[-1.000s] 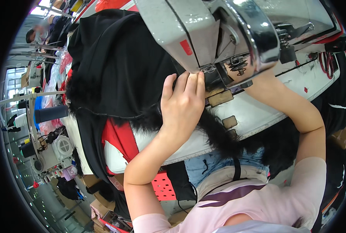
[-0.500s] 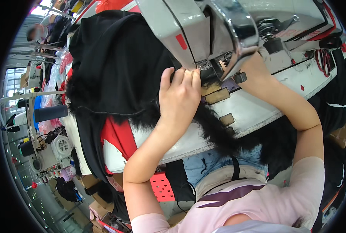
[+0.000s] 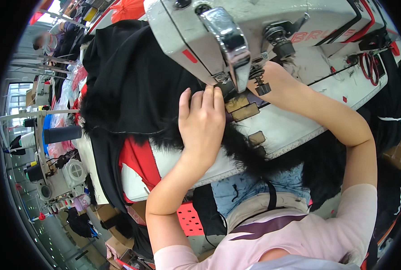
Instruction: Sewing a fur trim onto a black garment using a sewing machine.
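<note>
The needle area of the sewing machine [image 3: 178,40] is concealed by its own housing and the fingers. The black garment [image 3: 133,81] lies left of the machine, its near edge running under the needle end. The left hand [image 3: 203,121] is just below that end, palm down on the garment, fingers extended and little parted; its thumb is hidden, so whether it pinches cloth cannot be determined. The right hand [image 3: 270,78] passes behind the machine's fittings; its fingers are obscured and their state cannot be told. Black fur trim [image 3: 243,146] hangs below the machine, across the white tabletop [image 3: 295,123]. Red-handled scissors [image 3: 369,67] lie right of the machine. Far left of it, a blurred co-worker [image 3: 52,41] is partly visible.
</note>
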The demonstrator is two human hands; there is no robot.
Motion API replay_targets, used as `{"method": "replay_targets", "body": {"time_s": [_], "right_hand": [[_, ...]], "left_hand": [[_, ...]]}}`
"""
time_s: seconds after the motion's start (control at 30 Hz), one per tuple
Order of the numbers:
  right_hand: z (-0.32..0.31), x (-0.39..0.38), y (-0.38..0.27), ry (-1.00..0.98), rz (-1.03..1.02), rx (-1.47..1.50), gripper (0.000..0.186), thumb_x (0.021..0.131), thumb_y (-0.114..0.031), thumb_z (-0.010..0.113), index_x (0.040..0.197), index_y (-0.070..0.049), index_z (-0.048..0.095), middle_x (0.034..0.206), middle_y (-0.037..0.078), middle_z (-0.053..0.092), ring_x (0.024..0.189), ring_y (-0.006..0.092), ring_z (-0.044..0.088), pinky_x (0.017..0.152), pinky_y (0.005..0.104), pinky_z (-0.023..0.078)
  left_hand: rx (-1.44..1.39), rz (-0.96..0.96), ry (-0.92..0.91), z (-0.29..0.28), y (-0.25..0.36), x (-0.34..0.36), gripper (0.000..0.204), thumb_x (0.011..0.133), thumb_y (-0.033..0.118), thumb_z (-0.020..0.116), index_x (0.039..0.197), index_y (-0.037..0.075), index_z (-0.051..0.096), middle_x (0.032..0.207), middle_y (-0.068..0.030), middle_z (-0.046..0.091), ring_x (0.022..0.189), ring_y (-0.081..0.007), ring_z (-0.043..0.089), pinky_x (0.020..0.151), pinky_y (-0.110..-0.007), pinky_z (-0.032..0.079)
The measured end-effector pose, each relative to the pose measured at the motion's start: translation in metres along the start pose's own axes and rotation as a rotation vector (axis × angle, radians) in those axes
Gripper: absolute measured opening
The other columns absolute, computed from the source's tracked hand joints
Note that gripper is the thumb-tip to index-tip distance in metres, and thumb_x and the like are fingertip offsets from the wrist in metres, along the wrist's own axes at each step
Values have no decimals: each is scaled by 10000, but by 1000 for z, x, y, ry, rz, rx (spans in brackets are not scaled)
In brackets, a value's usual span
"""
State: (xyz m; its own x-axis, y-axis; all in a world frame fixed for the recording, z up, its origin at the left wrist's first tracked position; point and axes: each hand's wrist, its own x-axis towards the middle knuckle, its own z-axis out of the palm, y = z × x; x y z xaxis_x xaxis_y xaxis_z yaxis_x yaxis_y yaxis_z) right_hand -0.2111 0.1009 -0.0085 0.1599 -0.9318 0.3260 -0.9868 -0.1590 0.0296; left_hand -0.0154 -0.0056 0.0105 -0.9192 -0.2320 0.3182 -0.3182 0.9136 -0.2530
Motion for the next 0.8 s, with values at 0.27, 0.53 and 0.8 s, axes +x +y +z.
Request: {"method": "replay_targets", "body": {"time_s": [0.27,0.53,0.8], "right_hand": [[-24,-5,-3,1,113,37,239,736,-101,645,958,-20,679,900,55,602,931,201,592,713,286,530],[-31,-9,-20,-54,260,-159,314,708,-83,657,1006,17,656,997,49,577,953,180,571,724,256,528],[-13,-6,-4,240,142,305,154,755,-84,686,885,-26,628,859,135,619,867,344,603,772,425,480]], "left_hand": [[-12,66,76,9,-1,6,292,831,136,603,1113,83,654,981,1,618,907,-138,584,994,-346,365],[-68,165,138,12,-11,12,219,835,108,632,1044,74,685,908,17,649,881,-132,599,1046,-349,360],[-118,141,153,17,-9,4,239,793,87,636,1027,53,676,1015,-24,623,933,-150,589,1049,-405,345]]}}
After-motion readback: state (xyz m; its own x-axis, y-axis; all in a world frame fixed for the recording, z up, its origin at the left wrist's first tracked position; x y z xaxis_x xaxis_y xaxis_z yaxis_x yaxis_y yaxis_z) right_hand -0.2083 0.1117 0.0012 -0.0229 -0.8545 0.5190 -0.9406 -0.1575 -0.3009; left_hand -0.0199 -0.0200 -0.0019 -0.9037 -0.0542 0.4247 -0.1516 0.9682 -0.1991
